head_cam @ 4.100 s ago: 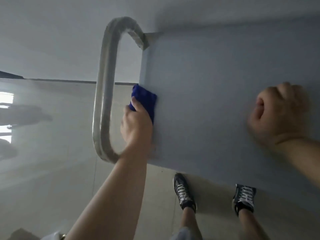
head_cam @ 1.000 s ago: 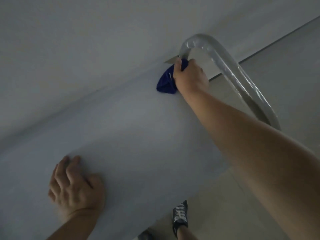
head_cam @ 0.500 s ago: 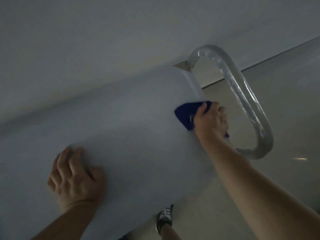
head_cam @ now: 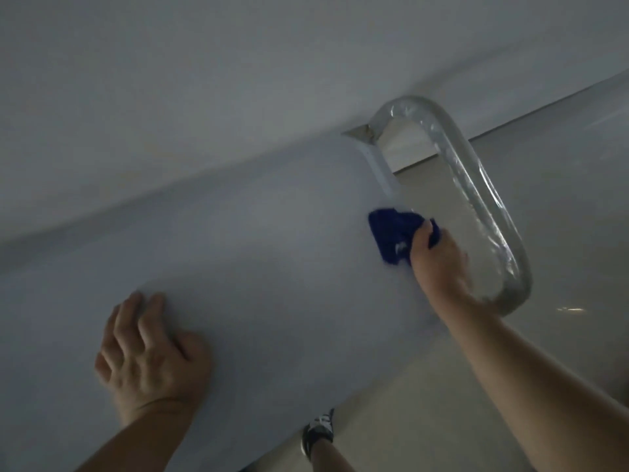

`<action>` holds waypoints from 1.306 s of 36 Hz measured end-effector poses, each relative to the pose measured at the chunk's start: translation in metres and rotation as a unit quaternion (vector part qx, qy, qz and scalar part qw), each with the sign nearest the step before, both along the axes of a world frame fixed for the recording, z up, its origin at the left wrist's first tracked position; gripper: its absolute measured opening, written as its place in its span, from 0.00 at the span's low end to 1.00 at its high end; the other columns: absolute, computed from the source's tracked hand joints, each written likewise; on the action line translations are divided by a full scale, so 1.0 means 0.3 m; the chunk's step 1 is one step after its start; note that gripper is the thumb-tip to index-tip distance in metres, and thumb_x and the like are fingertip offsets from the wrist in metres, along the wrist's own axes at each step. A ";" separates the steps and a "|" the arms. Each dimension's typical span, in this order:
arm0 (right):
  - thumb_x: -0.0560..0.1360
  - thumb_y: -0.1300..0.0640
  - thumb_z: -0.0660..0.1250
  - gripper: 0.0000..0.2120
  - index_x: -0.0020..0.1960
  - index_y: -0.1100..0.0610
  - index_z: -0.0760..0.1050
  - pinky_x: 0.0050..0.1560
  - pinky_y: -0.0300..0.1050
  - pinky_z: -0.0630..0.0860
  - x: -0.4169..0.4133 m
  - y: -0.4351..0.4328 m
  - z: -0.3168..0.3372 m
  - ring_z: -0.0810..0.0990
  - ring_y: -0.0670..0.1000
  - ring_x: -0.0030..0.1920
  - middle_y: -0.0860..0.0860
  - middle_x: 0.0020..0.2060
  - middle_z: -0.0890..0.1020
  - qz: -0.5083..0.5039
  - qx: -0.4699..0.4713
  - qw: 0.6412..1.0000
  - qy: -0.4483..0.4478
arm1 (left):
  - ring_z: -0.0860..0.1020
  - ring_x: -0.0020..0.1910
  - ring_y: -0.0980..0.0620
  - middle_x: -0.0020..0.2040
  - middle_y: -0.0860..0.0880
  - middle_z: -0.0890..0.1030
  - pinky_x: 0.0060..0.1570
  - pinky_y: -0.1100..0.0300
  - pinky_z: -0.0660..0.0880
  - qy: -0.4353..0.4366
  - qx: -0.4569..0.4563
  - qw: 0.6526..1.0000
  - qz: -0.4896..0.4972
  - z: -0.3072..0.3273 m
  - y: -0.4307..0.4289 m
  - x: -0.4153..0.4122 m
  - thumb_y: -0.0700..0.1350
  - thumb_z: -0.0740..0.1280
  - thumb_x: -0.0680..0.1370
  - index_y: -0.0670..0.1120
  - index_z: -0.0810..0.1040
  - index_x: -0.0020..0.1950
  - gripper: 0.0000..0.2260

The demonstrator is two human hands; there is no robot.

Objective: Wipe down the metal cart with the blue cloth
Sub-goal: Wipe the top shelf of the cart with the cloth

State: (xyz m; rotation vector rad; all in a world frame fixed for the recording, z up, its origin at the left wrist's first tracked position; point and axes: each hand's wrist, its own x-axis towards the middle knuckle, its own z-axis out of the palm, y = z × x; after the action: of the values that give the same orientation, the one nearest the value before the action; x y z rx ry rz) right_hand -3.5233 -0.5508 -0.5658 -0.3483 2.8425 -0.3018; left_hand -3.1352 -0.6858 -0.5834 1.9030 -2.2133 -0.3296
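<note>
Pale glossy floor [head_cam: 561, 233] and a plain grey wall [head_cam: 204, 63] are seen behind the cart [head_cam: 272, 250], whose flat, matte grey top fills most of the view. The right hand [head_cam: 437, 258] is closed on the cloth [head_cam: 391, 238], a crumpled, soft-looking deep blue wad pressed against the top at its right edge, just beside the handle [head_cam: 476, 199]. Compared with half a second ago, the cloth is found at much the same spot on that edge, bunched further out ahead of the fingers. The left hand [head_cam: 149, 362] is laid flat on the top, fingers spread and holding nothing, where it was before; the hands are kept well apart. The handle is a rounded loop of shiny metal tube, wrapped in what looks like wrinkled clear film. One dark laced shoe [head_cam: 318, 430] is seen below the near edge.
</note>
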 end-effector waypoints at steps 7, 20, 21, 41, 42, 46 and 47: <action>0.86 0.39 0.48 0.31 0.65 0.60 0.80 0.64 0.59 0.75 0.012 -0.100 0.029 0.80 0.69 0.62 0.66 0.60 0.83 -0.102 -0.013 0.994 -0.027 | 0.65 0.78 0.39 0.77 0.43 0.69 0.73 0.41 0.62 -0.007 0.009 1.000 -0.007 -0.006 -0.017 -0.003 0.49 0.64 0.72 0.47 0.74 0.72 0.28; 0.85 0.36 0.50 0.27 0.65 0.55 0.76 0.53 0.50 0.75 -0.074 -0.513 0.021 0.83 0.61 0.57 0.57 0.57 0.84 0.014 -0.088 0.996 -0.022 | 0.65 0.78 0.39 0.77 0.43 0.69 0.73 0.41 0.62 -0.013 0.002 1.000 -0.008 -0.018 -0.006 0.012 0.50 0.63 0.73 0.47 0.73 0.73 0.28; 0.84 0.35 0.51 0.27 0.63 0.55 0.76 0.54 0.52 0.78 -0.063 -0.454 0.012 0.83 0.62 0.56 0.57 0.55 0.84 0.015 -0.090 0.996 -0.019 | 0.64 0.79 0.39 0.77 0.43 0.69 0.73 0.41 0.62 -0.011 0.002 1.000 -0.008 -0.017 -0.005 0.010 0.49 0.63 0.73 0.47 0.73 0.73 0.27; 0.82 0.29 0.52 0.32 0.68 0.54 0.75 0.60 0.51 0.75 -0.100 -0.576 -0.008 0.82 0.61 0.63 0.57 0.63 0.83 0.049 -0.072 0.996 0.007 | 0.64 0.79 0.40 0.78 0.44 0.69 0.73 0.42 0.61 -0.009 -0.008 1.000 -0.017 -0.032 -0.010 0.016 0.49 0.63 0.74 0.48 0.73 0.73 0.27; 0.82 0.29 0.54 0.32 0.69 0.53 0.74 0.61 0.51 0.75 -0.103 -0.597 -0.003 0.82 0.60 0.63 0.55 0.64 0.83 0.057 -0.075 0.996 0.011 | 0.63 0.79 0.40 0.78 0.44 0.68 0.74 0.42 0.61 -0.010 -0.008 1.000 -0.016 -0.029 -0.007 0.013 0.49 0.63 0.74 0.48 0.72 0.73 0.27; 0.81 0.29 0.57 0.31 0.67 0.53 0.75 0.57 0.48 0.75 -0.107 -0.551 -0.009 0.83 0.58 0.61 0.53 0.61 0.84 0.081 -0.097 0.992 0.003 | 0.62 0.79 0.41 0.78 0.45 0.68 0.73 0.42 0.61 -0.006 -0.006 1.000 -0.009 -0.023 0.000 0.006 0.49 0.62 0.73 0.48 0.73 0.73 0.27; 0.81 0.31 0.57 0.30 0.66 0.54 0.75 0.55 0.48 0.75 -0.099 -0.512 -0.011 0.83 0.59 0.60 0.54 0.60 0.84 0.088 -0.099 0.991 0.006 | 0.63 0.79 0.41 0.78 0.45 0.68 0.73 0.42 0.61 -0.006 -0.006 1.000 -0.008 -0.021 0.002 0.005 0.49 0.63 0.73 0.48 0.73 0.73 0.27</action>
State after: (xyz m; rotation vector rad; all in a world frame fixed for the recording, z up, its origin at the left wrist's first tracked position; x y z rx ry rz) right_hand -3.5529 -0.7043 -0.5691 -0.6377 2.7753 -0.5478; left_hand -3.1338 -0.6851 -0.5896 1.8876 -2.2336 -0.3061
